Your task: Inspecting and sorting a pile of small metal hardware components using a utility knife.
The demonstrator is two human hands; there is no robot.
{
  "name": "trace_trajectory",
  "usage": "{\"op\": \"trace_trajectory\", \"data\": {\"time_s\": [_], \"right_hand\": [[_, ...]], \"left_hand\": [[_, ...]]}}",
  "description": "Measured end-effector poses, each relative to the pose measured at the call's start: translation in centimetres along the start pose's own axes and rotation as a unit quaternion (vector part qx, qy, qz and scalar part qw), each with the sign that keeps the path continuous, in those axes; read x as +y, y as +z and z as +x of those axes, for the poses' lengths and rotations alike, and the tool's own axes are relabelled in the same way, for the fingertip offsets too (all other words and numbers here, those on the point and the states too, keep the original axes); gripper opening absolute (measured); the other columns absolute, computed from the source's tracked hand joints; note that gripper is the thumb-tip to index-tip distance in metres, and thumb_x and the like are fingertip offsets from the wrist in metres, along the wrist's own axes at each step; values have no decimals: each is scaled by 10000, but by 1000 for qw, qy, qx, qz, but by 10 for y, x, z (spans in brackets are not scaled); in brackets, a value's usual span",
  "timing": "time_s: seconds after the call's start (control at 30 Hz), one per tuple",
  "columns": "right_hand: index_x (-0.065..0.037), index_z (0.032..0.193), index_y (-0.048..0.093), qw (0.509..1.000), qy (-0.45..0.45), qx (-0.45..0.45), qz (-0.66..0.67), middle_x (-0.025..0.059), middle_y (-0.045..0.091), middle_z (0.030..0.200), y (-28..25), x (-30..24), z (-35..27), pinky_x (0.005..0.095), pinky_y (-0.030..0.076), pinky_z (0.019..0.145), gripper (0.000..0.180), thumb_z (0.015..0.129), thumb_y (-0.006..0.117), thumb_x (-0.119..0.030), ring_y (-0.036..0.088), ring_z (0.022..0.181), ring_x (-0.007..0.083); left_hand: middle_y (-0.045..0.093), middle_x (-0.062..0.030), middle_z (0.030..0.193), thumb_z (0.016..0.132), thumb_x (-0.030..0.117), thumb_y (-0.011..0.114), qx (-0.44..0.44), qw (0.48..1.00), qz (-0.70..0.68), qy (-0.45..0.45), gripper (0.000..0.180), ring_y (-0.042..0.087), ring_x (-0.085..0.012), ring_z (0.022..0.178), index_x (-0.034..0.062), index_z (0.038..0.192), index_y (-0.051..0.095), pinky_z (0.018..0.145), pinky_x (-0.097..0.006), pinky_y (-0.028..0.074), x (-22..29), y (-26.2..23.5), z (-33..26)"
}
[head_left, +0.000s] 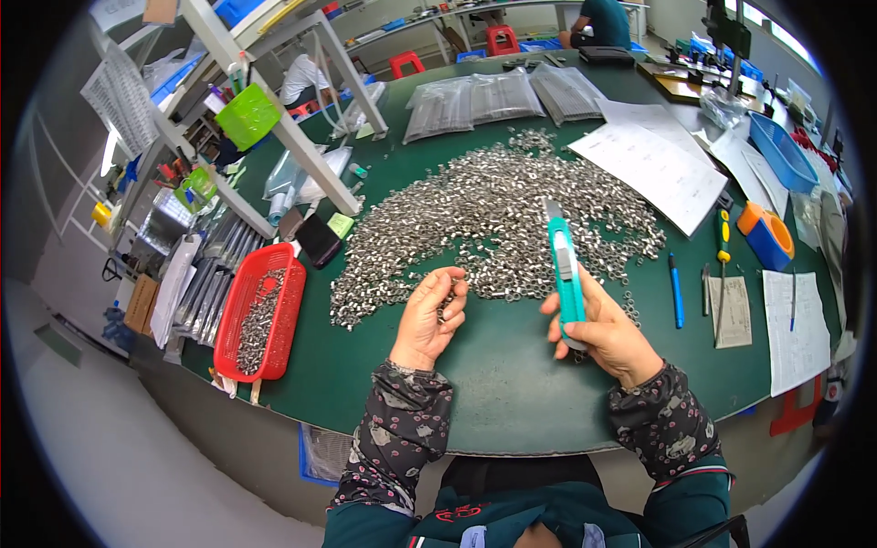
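Note:
A teal utility knife (566, 274) stands almost upright in my right hand (598, 333), its metal blade end pointing away from me. My fingers wrap its lower part, and a few small metal rings show just beneath this hand. Near the front of the pile, my left hand (431, 315) is curled closed around several small metal rings, partly hidden by the fingers. Ahead of both hands spreads a wide heap of small silvery metal rings (493, 201) on the green table (512, 365). A short row of loose rings (630, 309) lies beside my right hand.
Left stands a red basket (294, 310) with metal parts inside, near a black phone-like object (318, 241). Bagged parts (502, 99) and paper sheets (653, 160) lie behind the heap. Right are a blue pen (676, 290), a screwdriver (723, 237) and a tape dispenser (766, 236). People sit farther back.

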State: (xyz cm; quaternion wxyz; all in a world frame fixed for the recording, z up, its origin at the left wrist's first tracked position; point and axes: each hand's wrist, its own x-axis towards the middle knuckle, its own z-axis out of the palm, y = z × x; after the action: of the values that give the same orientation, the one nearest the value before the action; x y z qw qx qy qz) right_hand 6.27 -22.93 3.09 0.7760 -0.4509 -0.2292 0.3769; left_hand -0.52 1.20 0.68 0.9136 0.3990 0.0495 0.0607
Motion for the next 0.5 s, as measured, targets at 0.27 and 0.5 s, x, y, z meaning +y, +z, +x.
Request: {"op": "trace_trajectory", "data": {"time_s": [0.27,0.5], "right_hand": [[-140,1387,71,999,-20,-15,21,114,484,1056,-4,-1,7,305,494,660,713,811,455,29,532,835,175],[-104,1353,185,1000,-15,7,-8,86,503,989,-5,4,4,288,478,637,573,847,434,-3,529,774,145]], "left_hand": [[484,-38,779,912,191,438,22,999,23,-1,195,362,-53,508,26,989,508,365,-160,252,4,3,2],[488,-35,801,908,175,447,41,998,55,-2,164,352,-50,514,54,1003,503,372,-154,248,3,7,0]]}}
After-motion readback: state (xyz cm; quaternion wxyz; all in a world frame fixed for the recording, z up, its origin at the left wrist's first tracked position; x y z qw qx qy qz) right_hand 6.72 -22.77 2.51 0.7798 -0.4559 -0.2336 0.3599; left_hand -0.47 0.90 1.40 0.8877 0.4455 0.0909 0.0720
